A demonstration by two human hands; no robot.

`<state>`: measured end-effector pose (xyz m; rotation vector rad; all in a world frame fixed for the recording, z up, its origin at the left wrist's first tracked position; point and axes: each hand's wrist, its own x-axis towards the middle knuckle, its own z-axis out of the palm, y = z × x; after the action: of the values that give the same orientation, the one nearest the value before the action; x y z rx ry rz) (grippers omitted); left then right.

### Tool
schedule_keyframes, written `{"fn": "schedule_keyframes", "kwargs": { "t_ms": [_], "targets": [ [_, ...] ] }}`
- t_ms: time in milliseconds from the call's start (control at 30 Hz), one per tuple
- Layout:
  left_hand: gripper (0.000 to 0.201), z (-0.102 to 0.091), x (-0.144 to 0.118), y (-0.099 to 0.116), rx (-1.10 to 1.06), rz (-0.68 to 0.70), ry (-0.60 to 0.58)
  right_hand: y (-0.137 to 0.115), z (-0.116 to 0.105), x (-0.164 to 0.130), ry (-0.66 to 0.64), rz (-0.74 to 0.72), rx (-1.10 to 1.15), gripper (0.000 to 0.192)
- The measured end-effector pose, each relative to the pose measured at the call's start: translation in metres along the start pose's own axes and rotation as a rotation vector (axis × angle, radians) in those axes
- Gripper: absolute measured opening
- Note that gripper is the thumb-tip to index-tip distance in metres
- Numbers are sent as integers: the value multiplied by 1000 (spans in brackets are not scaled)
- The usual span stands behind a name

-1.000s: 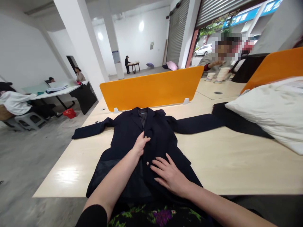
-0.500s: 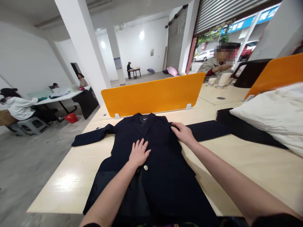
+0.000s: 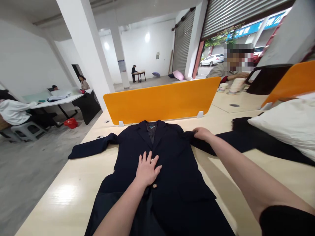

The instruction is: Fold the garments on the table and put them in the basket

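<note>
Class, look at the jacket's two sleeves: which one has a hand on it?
The sleeve on the person's right: the right hand rests at its shoulder end. The other sleeve lies untouched; the left hand is flat on the jacket's front.

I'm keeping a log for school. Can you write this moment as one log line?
left hand: flat on jacket front | right hand: on jacket shoulder by sleeve | jacket: spread on table

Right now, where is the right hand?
Right hand lies on the navy jacket at its right shoulder, just before the orange divider.
</note>
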<state>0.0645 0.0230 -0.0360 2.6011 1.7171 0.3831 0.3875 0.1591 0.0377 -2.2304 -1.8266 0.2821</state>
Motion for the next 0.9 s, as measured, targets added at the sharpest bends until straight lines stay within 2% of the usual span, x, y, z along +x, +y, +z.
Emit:
{"fn": "schedule_keyframes", "kwargs": {
  "t_ms": [100, 167, 267, 367, 433, 500, 567, 700, 767, 833, 900],
  "targets": [
    [53, -1, 0, 1, -3, -3, -3, -25, -11, 19, 85, -65, 47, 42],
    [54, -3, 0, 1, -8, -3, -14, -51, -6, 27, 151, -69, 43, 39],
    [57, -7, -2, 1, -35, 0, -29, -90, 22, 32, 182, -39, -31, 42],
    [62, -13, -4, 2, -68, 10, -26, -112, 56, 32, 135, -96, -91, 38],
    [62, -15, -5, 2, -68, 27, -25, -114, 68, 36, 137, -162, -85, 30],
    [59, -14, -5, 2, -56, 55, -37, -107, 73, 44, 180, -183, -78, 31],
    [57, -11, -4, 1, -48, 77, -62, -97, 72, 54, 203, -169, -75, 34],
    [58, -6, -3, -3, -34, 81, -101, -78, 71, 71, 141, -94, -52, 35],
    [59, -5, -3, -3, -20, 80, -110, -72, 73, 73, 160, -58, -40, 43],
    [61, -6, -2, -3, -5, 84, -112, -67, 76, 71, 217, -114, -47, 52],
    [62, -6, -2, -3, 14, 90, -107, -63, 78, 65, 212, -252, -88, 54]
  ]
}}
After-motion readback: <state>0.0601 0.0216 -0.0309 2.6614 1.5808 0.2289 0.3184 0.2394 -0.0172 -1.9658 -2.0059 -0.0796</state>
